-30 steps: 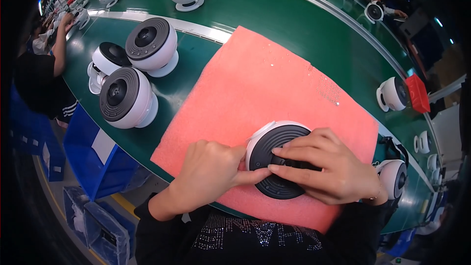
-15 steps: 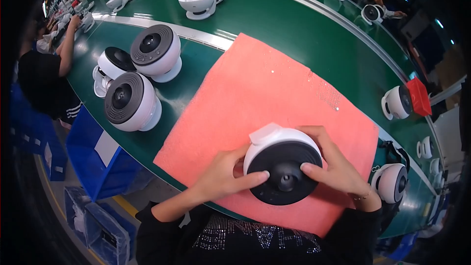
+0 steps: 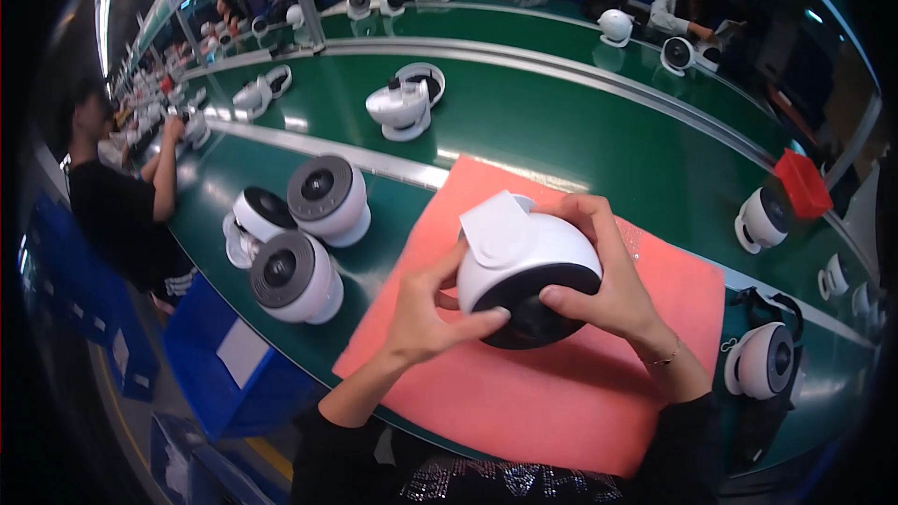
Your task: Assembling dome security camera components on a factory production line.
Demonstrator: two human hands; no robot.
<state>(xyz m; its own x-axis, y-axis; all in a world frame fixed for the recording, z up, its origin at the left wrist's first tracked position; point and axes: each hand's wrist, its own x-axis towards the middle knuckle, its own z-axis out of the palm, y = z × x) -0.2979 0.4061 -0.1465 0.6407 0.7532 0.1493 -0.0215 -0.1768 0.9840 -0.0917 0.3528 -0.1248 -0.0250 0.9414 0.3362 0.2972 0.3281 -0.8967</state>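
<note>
A round white fan [image 3: 561, 248] with a black front is held between my two hands, over a pink foam mat [image 3: 524, 411]. It is tipped, so its white shell and a flat, round-cornered white piece [image 3: 498, 228] on top face up, and its black front turns toward me. My left hand [image 3: 423, 313] grips its left side, thumb on the black front. On the right side, my right hand [image 3: 613, 285] curls its fingers over the shell, its thumb also on the front. The fan's underside is hidden.
At the left stand two similar fans [image 3: 327, 198] [image 3: 296, 276] and a smaller white unit [image 3: 264, 213]. Another fan [image 3: 762, 360] with a black strap sits at the right, a red bin [image 3: 802, 184] beyond. A part-built unit [image 3: 402, 108] rests on the green conveyor [image 3: 543, 122]. A co-worker [image 3: 117, 196] is at left.
The fan has been tilted in my hands, its black front turning down toward me and its white top coming into sight. My view has swung upward, showing more of the far line.
</note>
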